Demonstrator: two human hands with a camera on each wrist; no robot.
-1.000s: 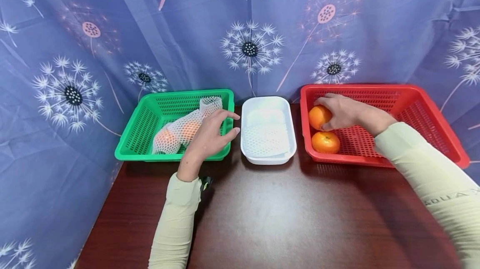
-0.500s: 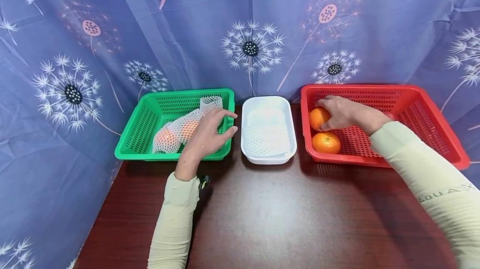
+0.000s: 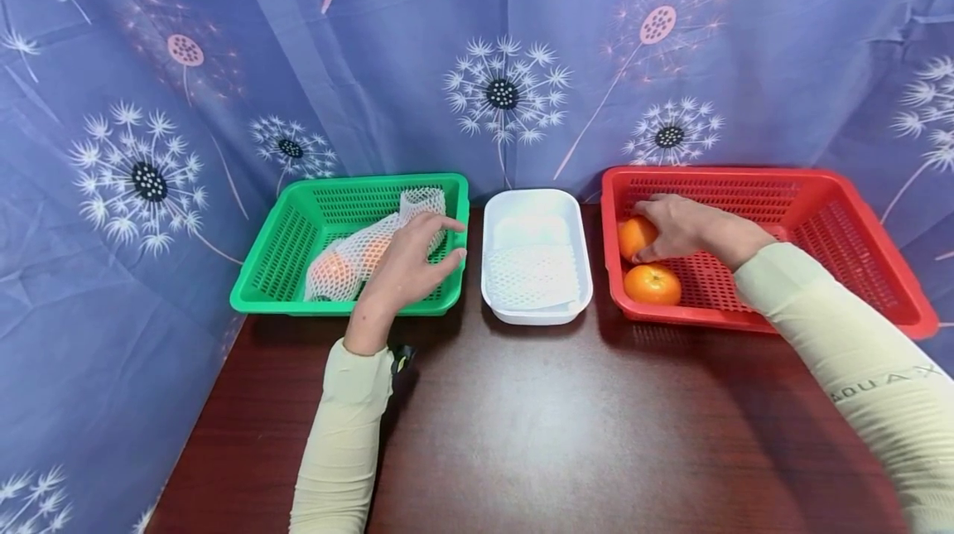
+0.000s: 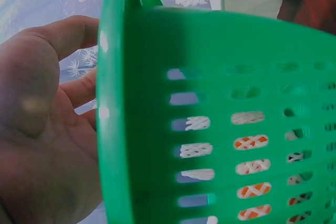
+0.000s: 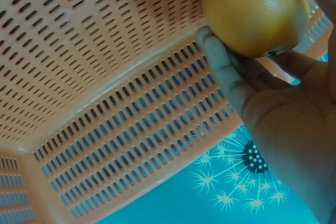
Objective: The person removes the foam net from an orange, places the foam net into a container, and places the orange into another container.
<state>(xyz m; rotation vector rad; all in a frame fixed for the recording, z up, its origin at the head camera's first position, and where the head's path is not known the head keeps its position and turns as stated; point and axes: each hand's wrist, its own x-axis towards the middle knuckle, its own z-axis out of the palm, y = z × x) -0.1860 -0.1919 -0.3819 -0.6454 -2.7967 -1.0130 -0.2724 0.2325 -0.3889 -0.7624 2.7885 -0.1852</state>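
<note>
My right hand [image 3: 681, 225] is in the red basket [image 3: 842, 228], its fingers curled round an orange [image 3: 636, 239]. In the right wrist view the fingers and thumb of the right hand [image 5: 296, 121] wrap the same orange [image 5: 254, 11] against the basket's slotted wall. Another orange [image 3: 652, 286] lies just in front of it. Over the right end of the green basket [image 3: 268, 261] hovers my left hand [image 3: 406, 273], thumb and fingers apart, holding nothing. Oranges in white foam netting [image 3: 330, 277] lie in that basket. The green wall partly hides the left hand's fingertips in the left wrist view.
Between the two baskets stands a white tray [image 3: 537, 319] with flat foam net sleeves [image 3: 529, 277] in it. All stand on a dark wooden table [image 3: 522, 435], close to a blue dandelion-print curtain [image 3: 402, 62] behind.
My left hand has drawn slightly left and toward me. The right hand keeps its grip on the orange in the red basket; the head view has shifted a little.
</note>
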